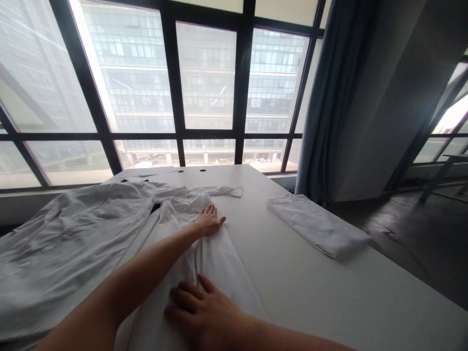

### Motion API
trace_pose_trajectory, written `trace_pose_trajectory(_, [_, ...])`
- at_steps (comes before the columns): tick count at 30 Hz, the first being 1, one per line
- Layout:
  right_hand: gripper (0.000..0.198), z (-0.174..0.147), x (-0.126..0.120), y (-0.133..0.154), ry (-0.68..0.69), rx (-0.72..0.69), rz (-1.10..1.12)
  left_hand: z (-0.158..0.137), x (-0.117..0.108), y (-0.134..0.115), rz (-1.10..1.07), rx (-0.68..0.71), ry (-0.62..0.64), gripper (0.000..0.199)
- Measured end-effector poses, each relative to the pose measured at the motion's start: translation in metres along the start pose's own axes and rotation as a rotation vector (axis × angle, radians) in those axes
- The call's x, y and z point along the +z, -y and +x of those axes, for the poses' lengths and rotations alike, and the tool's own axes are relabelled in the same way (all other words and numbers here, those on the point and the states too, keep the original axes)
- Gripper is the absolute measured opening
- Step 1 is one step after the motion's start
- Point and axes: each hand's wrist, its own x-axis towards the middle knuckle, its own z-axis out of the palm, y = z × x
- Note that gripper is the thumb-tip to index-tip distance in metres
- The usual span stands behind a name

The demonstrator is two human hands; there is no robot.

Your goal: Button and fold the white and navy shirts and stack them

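Observation:
A long white garment (228, 273) lies lengthwise on the table in front of me, its near end running out of the bottom of the view. My left hand (209, 222) rests flat on its far part, fingers stretched out and the thumb apart. Closer to me, my right hand (204, 309) lies palm down on the same cloth, fingers spread and slightly bent. Between the two hands runs a lengthwise crease or opening in the cloth. To the left spreads more rumpled white cloth (84, 239); I cannot tell whether it belongs to the same garment. A white sleeve-like strip (223, 191) lies beyond my left hand.
A folded white cloth bundle (318, 224) lies on the white table (292, 287) near its right edge. Papers (146, 171) lie at the far end. Beyond stand large windows (206, 78) and a blue curtain (329, 107). Dark floor (413, 234) shows at right.

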Motion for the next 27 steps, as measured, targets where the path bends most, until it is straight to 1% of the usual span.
trace_pose_trajectory(3, [0.045,0.0,0.003,-0.001,0.001,0.0,-0.024,0.022,-0.004,0.014,0.027,-0.042,0.02,0.083])
trace_pose_trajectory(6, [0.043,0.0,0.011,-0.004,-0.017,-0.006,-0.041,0.045,-0.009,0.024,0.041,-0.055,0.045,0.081])
trace_pose_trajectory(8, [0.042,0.0,0.016,-0.007,-0.029,-0.001,-0.056,0.055,-0.012,0.028,0.044,-0.058,0.07,0.078])
trace_pose_trajectory(11, [0.044,-0.001,0.018,-0.009,-0.028,-0.002,-0.038,0.06,-0.016,0.028,0.06,-0.053,0.081,0.076])
trace_pose_trajectory(13, [0.05,-0.001,0.013,-0.007,-0.017,-0.012,0.017,0.056,-0.02,0.024,0.069,-0.045,0.073,0.074])
trace_pose_trajectory(15, [0.06,-0.002,0.004,-0.003,-0.013,-0.007,0.08,0.045,-0.025,0.018,0.084,-0.013,0.055,0.072])
trace_pose_trajectory(17, [0.07,-0.003,-0.006,0.004,-0.018,0.017,0.12,0.024,-0.027,0.011,0.103,0.054,0.04,0.07])
trace_pose_trajectory(19, [0.073,-0.005,-0.015,0.011,-0.02,0.05,0.129,-0.007,-0.026,0.006,0.125,0.143,0.037,0.072])
trace_pose_trajectory(21, [0.071,-0.006,-0.021,0.016,-0.015,0.076,0.121,-0.044,-0.022,0.005,0.143,0.209,0.041,0.075])
trace_pose_trajectory(24, [0.071,-0.003,-0.021,0.019,-0.018,0.084,0.116,-0.09,-0.013,0.01,0.15,0.214,0.032,0.075])
trace_pose_trajectory(25, [0.07,-0.002,-0.02,0.018,-0.024,0.081,0.116,-0.099,-0.012,0.012,0.143,0.201,0.032,0.075])
trace_pose_trajectory(27, [0.067,0.003,-0.017,0.017,-0.041,0.08,0.106,-0.107,-0.01,0.016,0.119,0.182,0.029,0.074])
